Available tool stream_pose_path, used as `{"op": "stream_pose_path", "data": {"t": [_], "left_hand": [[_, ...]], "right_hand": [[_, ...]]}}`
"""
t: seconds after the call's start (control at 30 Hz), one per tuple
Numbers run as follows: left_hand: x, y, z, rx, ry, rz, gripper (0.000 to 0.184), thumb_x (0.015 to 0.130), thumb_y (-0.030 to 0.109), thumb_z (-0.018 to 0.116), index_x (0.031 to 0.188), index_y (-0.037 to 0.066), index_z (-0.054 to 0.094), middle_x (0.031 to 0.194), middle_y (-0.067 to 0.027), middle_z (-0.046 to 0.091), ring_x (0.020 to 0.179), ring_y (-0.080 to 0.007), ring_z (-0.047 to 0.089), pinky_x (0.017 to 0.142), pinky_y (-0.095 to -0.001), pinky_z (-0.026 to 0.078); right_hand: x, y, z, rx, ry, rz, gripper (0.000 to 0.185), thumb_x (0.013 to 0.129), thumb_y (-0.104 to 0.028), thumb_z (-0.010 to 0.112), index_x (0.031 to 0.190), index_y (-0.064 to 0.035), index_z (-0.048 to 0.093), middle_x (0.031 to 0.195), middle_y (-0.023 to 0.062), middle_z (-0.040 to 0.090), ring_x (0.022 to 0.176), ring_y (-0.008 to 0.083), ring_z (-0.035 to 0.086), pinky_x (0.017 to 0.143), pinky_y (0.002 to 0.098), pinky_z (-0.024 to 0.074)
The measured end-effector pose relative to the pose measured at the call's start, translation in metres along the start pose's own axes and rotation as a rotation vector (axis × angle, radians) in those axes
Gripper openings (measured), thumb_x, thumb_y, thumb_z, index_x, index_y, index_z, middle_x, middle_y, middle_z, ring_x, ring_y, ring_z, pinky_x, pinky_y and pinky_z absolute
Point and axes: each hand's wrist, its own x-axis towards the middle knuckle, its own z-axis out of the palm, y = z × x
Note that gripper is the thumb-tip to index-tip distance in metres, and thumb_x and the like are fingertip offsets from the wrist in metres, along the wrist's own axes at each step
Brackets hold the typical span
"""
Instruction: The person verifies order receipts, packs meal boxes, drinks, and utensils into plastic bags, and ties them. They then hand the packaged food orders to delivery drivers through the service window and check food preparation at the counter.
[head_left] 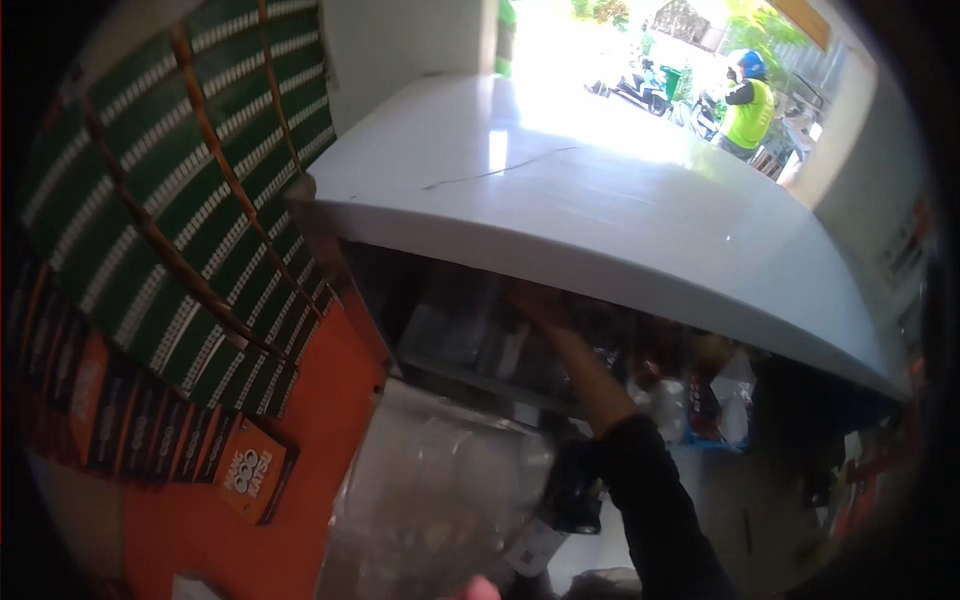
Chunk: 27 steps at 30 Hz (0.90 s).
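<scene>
Lower edge: a pink fingertip showed, apparently the left hand (pixel 481 588); finger state could not be told. Clear plastic packaging (pixel 430 480) lay beyond, beside an orange surface (pixel 265 545). Right hand (pixel 541 306) reached under the white counter (pixel 600 215), near a translucent container (pixel 440 335) inside; fingers lost in shadow, spread or pinching unclear. Outdoors, a person in a yellow vest (pixel 745 120) was near motorbikes (pixel 645 90).

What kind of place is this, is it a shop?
It looks like a small food shop or takeaway stall. A box has KATSU printed on it, more printed boxes stand beside it, and the white counter faces the bright outdoors.
</scene>
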Motion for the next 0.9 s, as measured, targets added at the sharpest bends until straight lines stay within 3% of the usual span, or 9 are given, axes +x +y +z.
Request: {"op": "stream_pose_path", "data": {"t": [0.1,0.23,0.3,0.37,0.4,0.47,0.7,0.8,0.9], "left_hand": [[0.029,-0.016,-0.077,0.069,0.042,-0.206,0.031,0.085,0.016,0.051,0.113,0.004,0.053,0.133,-0.0144,0.039,0.124,-0.0281,0.036,0.103,-0.0368,0.025],[0.080,-0.104,-0.157,0.927,0.038,-0.533,0.024,0.084,0.012,0.050,0.105,0.012,0.062,0.119,-0.0181,0.044,0.112,-0.0337,0.042,0.093,-0.0429,0.036],[0.086,-0.162,-0.203,1.504,-0.009,-0.218,0.027,0.082,0.009,0.051,0.104,0.017,0.063,0.114,-0.0200,0.044,0.110,-0.0352,0.043,0.087,-0.0443,0.040],[0.087,-0.200,-0.241,1.768,-0.011,-0.227,0.025,0.078,0.004,0.053,0.100,0.012,0.063,0.114,-0.0213,0.045,0.101,-0.0352,0.051,0.082,-0.0447,0.044],[0.086,-0.212,-0.256,1.763,-0.012,-0.227,0.025,0.078,0.004,0.053,0.100,0.012,0.063,0.114,-0.0213,0.045,0.101,-0.0352,0.051,0.082,-0.0447,0.044],[0.089,-0.220,-0.279,1.727,0.094,-0.645,0.025,0.076,0.005,0.054,0.101,0.006,0.059,0.113,-0.0231,0.047,0.090,-0.0381,0.057,0.076,-0.0465,0.048],[0.079,-0.208,-0.283,1.788,0.088,-0.691,0.039,0.073,0.002,0.056,0.112,0.001,0.049,0.117,-0.0241,0.045,0.088,-0.0421,0.057,0.073,-0.0496,0.049],[0.081,-0.207,-0.274,1.771,0.118,-0.515,0.041,0.073,0.001,0.056,0.113,0.002,0.049,0.123,-0.0231,0.039,0.087,-0.0427,0.057,0.074,-0.0502,0.049],[0.083,-0.209,-0.265,1.650,0.169,-0.714,0.046,0.071,-0.001,0.056,0.116,0.004,0.047,0.126,-0.0222,0.036,0.096,-0.0427,0.053,0.077,-0.0498,0.048]], "right_hand": [[0.029,0.010,0.029,-0.048,-0.011,0.107,0.021,0.079,-0.011,0.057,0.099,-0.0080,0.062,0.094,0.0121,0.061,0.083,0.0261,0.059,0.069,0.0374,0.0477],[0.016,0.024,0.023,-0.023,-0.032,0.144,0.020,0.080,-0.012,0.056,0.099,-0.0078,0.062,0.093,0.0117,0.061,0.082,0.0251,0.059,0.068,0.0365,0.0477],[0.006,0.030,0.020,-0.010,-0.043,0.159,0.020,0.080,-0.013,0.056,0.099,-0.0077,0.062,0.093,0.0116,0.061,0.081,0.0246,0.059,0.068,0.0360,0.0477],[-0.002,0.039,0.017,0.009,-0.045,0.176,0.020,0.081,-0.014,0.056,0.099,-0.0076,0.062,0.092,0.0114,0.061,0.081,0.0240,0.059,0.067,0.0356,0.0477],[-0.005,0.041,0.013,0.016,-0.047,0.183,0.020,0.081,-0.014,0.056,0.099,-0.0076,0.062,0.092,0.0113,0.061,0.081,0.0238,0.059,0.067,0.0353,0.0477],[-0.011,0.045,0.009,0.029,-0.049,0.194,0.019,0.082,-0.014,0.055,0.099,-0.0075,0.062,0.091,0.0111,0.061,0.080,0.0232,0.059,0.066,0.0349,0.0477],[-0.016,0.046,0.010,0.057,-0.030,0.212,0.019,0.083,-0.016,0.054,0.098,-0.0072,0.062,0.090,0.0106,0.061,0.078,0.0214,0.059,0.065,0.0333,0.0478],[-0.013,0.044,0.016,0.049,-0.025,0.213,0.019,0.084,-0.017,0.054,0.098,-0.0070,0.062,0.089,0.0103,0.061,0.077,0.0206,0.058,0.064,0.0326,0.0478],[-0.009,0.043,0.021,0.038,-0.020,0.220,0.019,0.085,-0.018,0.054,0.098,-0.0069,0.062,0.089,0.0101,0.061,0.076,0.0198,0.058,0.063,0.0320,0.0478]]}}
